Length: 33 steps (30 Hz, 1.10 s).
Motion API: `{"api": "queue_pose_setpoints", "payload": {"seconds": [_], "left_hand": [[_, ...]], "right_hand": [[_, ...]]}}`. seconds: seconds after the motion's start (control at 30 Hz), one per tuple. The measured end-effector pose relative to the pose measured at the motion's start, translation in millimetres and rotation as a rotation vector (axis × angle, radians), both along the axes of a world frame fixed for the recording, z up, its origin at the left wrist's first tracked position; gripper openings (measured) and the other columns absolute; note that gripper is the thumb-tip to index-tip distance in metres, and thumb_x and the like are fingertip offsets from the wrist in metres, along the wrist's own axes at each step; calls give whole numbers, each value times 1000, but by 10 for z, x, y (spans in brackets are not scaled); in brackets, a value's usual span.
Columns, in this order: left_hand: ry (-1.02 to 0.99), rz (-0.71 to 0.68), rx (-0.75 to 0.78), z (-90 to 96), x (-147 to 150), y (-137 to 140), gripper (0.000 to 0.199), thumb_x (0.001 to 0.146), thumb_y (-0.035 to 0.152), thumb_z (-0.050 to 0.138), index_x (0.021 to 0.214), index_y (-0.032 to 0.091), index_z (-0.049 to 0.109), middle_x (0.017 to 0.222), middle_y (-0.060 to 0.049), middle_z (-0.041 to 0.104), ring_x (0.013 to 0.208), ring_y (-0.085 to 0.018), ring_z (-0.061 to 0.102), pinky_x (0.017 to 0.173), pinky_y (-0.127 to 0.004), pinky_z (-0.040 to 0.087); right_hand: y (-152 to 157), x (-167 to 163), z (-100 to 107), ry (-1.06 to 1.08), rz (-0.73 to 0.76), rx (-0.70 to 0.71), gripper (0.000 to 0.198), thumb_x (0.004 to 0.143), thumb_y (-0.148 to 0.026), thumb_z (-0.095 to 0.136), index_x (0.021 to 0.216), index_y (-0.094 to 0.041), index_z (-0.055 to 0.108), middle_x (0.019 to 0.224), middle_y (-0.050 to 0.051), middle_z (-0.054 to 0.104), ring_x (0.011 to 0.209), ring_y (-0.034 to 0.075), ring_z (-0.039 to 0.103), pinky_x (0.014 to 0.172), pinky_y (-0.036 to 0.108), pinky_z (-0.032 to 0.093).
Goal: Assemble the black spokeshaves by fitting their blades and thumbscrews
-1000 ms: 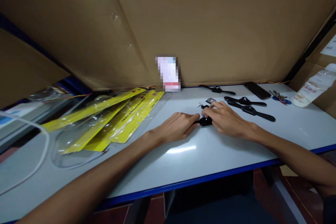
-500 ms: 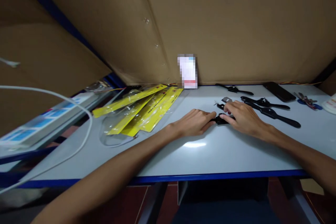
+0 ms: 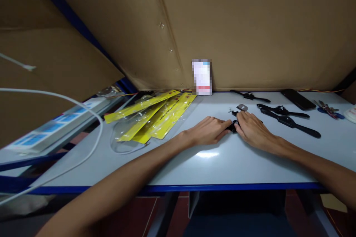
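A black spokeshave (image 3: 233,127) lies low over the table between my two hands, mostly covered by them. My left hand (image 3: 211,130) is closed round its left end. At its middle and right side my right hand (image 3: 250,127) is closed, thumb and fingertips pressed on the body. Just beyond the right fingertips is a small black part (image 3: 235,113), with a silvery wing-shaped screw (image 3: 230,110) beside it. A flat grey blade (image 3: 243,107) with a slot rests on the table behind the right hand.
More spokeshaves (image 3: 290,121) lie to the right and back. A dark phone (image 3: 298,99), keys (image 3: 328,109) and a lit, blurred screen (image 3: 203,77) stand or lie farther off. Yellow-carded clear packages (image 3: 158,118) fan out at left, near a power strip (image 3: 55,127) and white cable (image 3: 94,133).
The view has shifted slightly. My right hand has closed in over the spokeshave's middle, so less of the body shows. My left hand keeps its hold.
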<state>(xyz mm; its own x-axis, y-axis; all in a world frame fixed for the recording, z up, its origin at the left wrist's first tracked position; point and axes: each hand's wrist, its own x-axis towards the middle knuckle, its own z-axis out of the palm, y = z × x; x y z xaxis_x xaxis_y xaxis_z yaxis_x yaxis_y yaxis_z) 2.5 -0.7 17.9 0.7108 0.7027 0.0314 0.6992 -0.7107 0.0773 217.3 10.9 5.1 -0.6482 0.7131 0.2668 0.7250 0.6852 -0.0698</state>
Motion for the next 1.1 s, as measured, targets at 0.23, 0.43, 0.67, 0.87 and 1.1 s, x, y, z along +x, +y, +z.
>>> {"api": "queue_pose_setpoints", "payload": {"seconds": [0.23, 0.43, 0.67, 0.87, 1.1], "left_hand": [[-5, -13, -3, 7, -12, -7, 18, 103, 28, 39, 104, 19, 54, 89, -7, 72, 67, -19, 62, 59, -32, 33], [-25, -20, -6, -34, -33, 10, 18, 103, 29, 38, 100, 19, 53, 83, -5, 70, 64, -19, 62, 57, -31, 34], [9, -7, -15, 18, -12, -7, 21, 102, 28, 36, 99, 18, 54, 82, -6, 70, 62, -19, 61, 57, -31, 35], [10, -9, 0, 5, -9, -4, 20, 102, 28, 37, 99, 18, 54, 83, -6, 70, 63, -20, 62, 56, -31, 33], [12, -8, 7, -9, -16, 4, 19, 103, 28, 38, 100, 19, 53, 84, -5, 71, 66, -20, 64, 56, -32, 31]], "right_hand": [[88, 124, 58, 179, 178, -45, 39, 76, 5, 39, 91, -19, 66, 105, 10, 62, 99, 24, 53, 87, 38, 44], [110, 176, 111, 241, 90, 30, 32, 81, 2, 44, 81, -16, 71, 97, 11, 64, 94, 24, 54, 84, 39, 44], [-18, 160, 182, 116, 21, 82, 70, 78, 5, 43, 142, -17, 57, 138, 16, 58, 117, 30, 53, 96, 48, 44], [-31, 151, 201, 145, 20, 71, 57, 89, -4, 44, 145, -15, 52, 136, 17, 59, 118, 29, 54, 97, 48, 46], [-41, 120, 133, 115, 117, -23, 23, 99, -16, 49, 97, -15, 71, 97, 11, 65, 91, 23, 55, 81, 38, 46]]}}
